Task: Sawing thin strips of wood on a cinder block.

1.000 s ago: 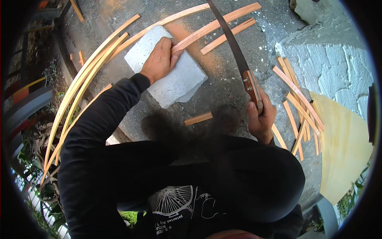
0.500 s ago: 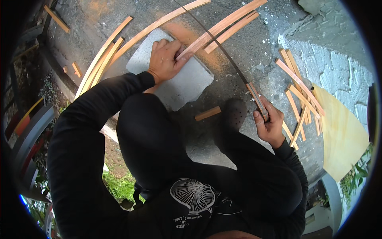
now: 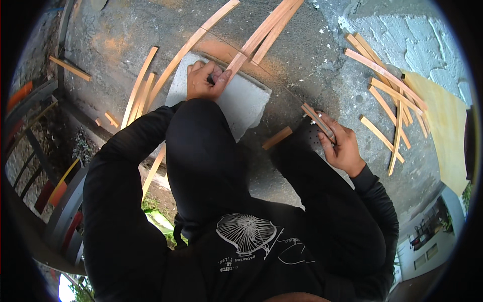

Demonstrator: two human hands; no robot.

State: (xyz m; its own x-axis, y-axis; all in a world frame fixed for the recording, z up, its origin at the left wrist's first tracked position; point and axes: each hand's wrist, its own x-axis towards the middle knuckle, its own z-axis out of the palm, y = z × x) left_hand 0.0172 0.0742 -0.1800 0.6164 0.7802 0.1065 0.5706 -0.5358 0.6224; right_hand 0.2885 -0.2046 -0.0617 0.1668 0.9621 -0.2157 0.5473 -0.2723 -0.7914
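My left hand (image 3: 205,81) is closed around the near end of a long wooden strip (image 3: 260,34), pressing it against a grey concrete slab (image 3: 249,103). The strip extends past the slab's far edge. A handsaw's wooden handle (image 3: 318,122) is wrapped in my right hand (image 3: 343,143), to the right of the slab. Its thin dark blade (image 3: 271,78) appears almost edge-on and crosses the strip just beyond the slab's edge. I cannot tell how deep the teeth sit. Close beside the held strip lies a second wooden strip (image 3: 275,36).
Curved strips (image 3: 188,43) lie left of the slab. Several more (image 3: 385,83) are heaped at right beside a thin plywood sheet (image 3: 443,133). A short offcut (image 3: 276,138) lies near my foot. Orange sawdust (image 3: 216,49) covers the ground beyond the slab.
The blade has shifted along the strip toward my left hand and turned from showing its flat side to nearly edge-on. The whole view has tilted slightly. Both hands keep their grips.
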